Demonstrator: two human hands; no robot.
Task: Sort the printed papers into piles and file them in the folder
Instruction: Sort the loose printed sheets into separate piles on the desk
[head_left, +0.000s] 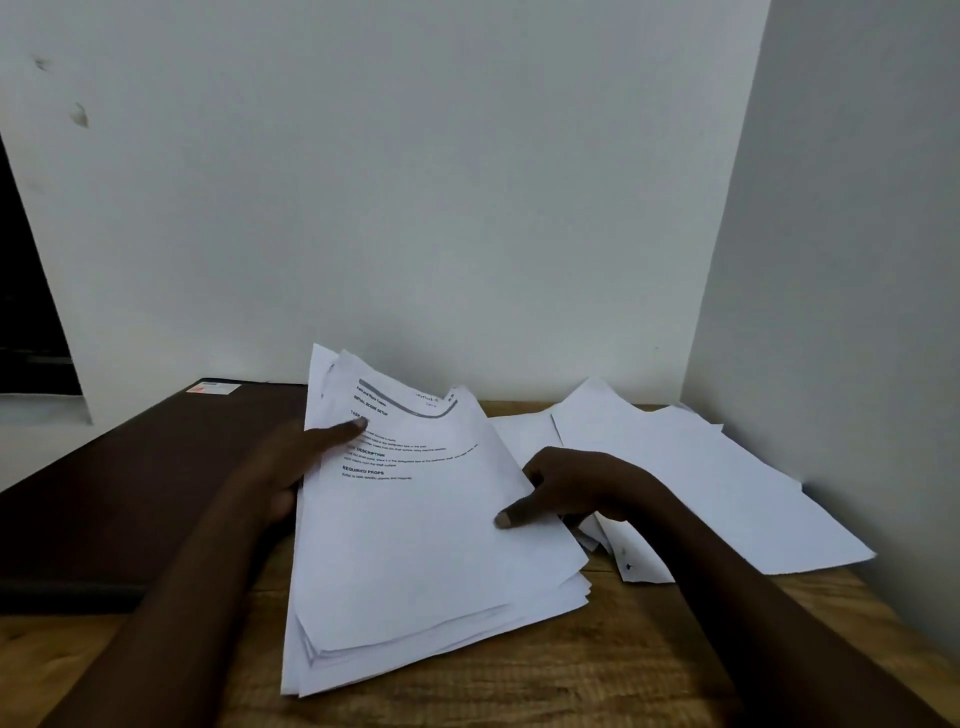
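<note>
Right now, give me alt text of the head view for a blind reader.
Both hands hold a stack of printed papers on a wooden table, the left hand at its left edge, the right hand at its right. Loose sheets lie right; a dark folder lies left.

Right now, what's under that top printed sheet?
More white sheets, edges fanned out at the near left corner; both the left hand and right hand grip this stack. Their print, and whatever lies beneath the stack on the table, is covered.

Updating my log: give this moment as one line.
left hand: grips stack | right hand: grips stack | folder: untouched | sheets: loose
</note>
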